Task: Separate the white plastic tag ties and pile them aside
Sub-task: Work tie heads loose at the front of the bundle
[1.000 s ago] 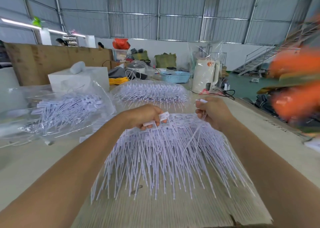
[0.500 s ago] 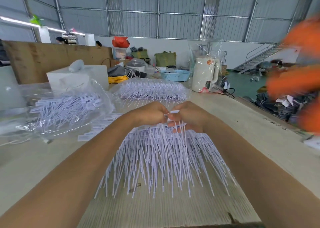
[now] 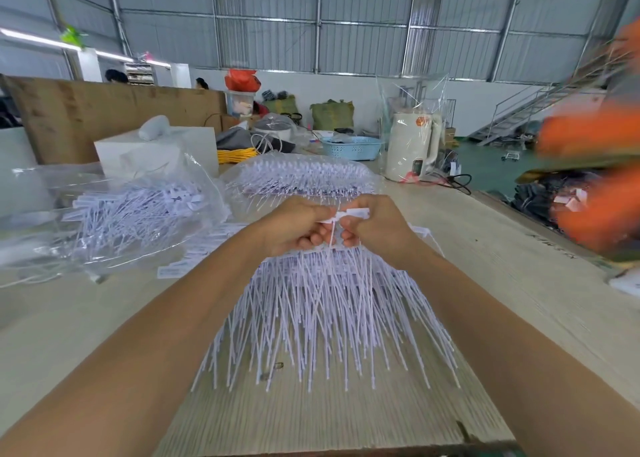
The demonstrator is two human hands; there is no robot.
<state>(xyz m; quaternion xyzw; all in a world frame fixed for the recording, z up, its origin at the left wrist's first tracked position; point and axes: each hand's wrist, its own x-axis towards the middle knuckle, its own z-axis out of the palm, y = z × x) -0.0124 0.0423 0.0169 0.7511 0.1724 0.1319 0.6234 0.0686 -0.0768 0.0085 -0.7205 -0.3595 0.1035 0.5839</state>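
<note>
Both hands meet over the far end of the tie bundle, mid-table. Left hand and right hand each have fingers curled, pinching one tie by its flat tag head between them; its thin tail hangs down between the fingertips. Bundle fans out toward the near edge, tails pointing near. Loose ties lie on the table just left of the bundle. Bagged ties sit far left, a second bag far centre. Kettle and blue basket beyond.
</note>
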